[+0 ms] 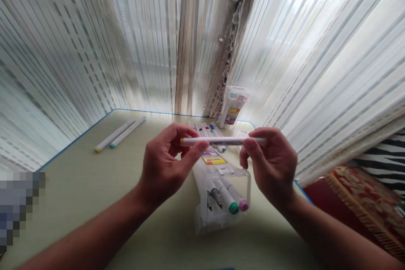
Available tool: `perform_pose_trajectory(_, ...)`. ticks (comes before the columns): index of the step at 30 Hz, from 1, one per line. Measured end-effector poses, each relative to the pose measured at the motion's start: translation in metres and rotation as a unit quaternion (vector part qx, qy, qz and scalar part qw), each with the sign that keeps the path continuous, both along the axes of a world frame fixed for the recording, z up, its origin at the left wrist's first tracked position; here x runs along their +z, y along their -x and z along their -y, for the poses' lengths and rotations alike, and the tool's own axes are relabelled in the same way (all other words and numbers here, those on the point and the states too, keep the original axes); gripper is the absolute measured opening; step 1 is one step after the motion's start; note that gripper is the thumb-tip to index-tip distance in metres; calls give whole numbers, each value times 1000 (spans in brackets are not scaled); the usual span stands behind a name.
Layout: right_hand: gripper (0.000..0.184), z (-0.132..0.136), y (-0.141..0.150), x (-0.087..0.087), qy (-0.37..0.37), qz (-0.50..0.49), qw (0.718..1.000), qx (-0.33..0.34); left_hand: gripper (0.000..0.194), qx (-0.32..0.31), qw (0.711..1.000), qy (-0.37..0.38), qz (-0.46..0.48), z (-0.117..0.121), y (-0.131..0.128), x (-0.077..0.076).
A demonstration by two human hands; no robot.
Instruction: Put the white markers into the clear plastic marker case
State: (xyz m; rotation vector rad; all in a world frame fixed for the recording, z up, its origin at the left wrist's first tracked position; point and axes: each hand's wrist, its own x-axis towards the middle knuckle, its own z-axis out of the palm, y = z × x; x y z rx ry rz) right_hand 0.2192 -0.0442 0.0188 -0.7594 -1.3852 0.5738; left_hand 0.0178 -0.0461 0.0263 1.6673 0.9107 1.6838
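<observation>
Across my camera feed, I see a striped string curtain (142, 29) filling the whole far side; below it spreads a pale green table (79, 202) with a blue edge; past its right side I make out a red patterned cloth (367, 198) with a fringe, and a zebra-striped fabric (386, 160) behind that. My left hand (166, 164) and my right hand (275, 164) are raised over the middle of the table, well apart; between them and lower lies a clear plastic marker case (201, 183), its open end towards me and a yellow label on top; a second marker case (234, 103) stands upright at the far edge, just in front of the curtain. The white marker (223, 141) is level above the lying case, its yellow end to the left; my left thumb and fingers pinch it near that end, and my right thumb and fingers close on the other. Far to the left, a yellow-ended marker (114, 136) and a teal-ended marker (128, 131) lie side by side; a row of markers (205, 130) sits behind the held one, partly hidden; inside the open case I count a green-capped marker (225, 194), a lilac-capped marker (236, 194) and two dark tips (217, 198).
</observation>
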Motion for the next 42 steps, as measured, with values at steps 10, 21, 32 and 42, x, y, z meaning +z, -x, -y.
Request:
perform_pose_trajectory(10,17,-6,0,-5,38,-80,995,44,21,-79,989,57,108,-4,1,-3)
perform_pose_trajectory(21,25,-5,-1,-5,44,-115,991,59,23,-85,981,90,151,-6,1,-3)
perform_pose_trajectory(32,25,-3,2,-4,20,-104,993,61,20,-80,979,99,162,-8,0,-3)
perform_pose_trajectory(42,25,-3,2,-4,19,-109,992,59,21,-80,979,96,161,-8,0,-5)
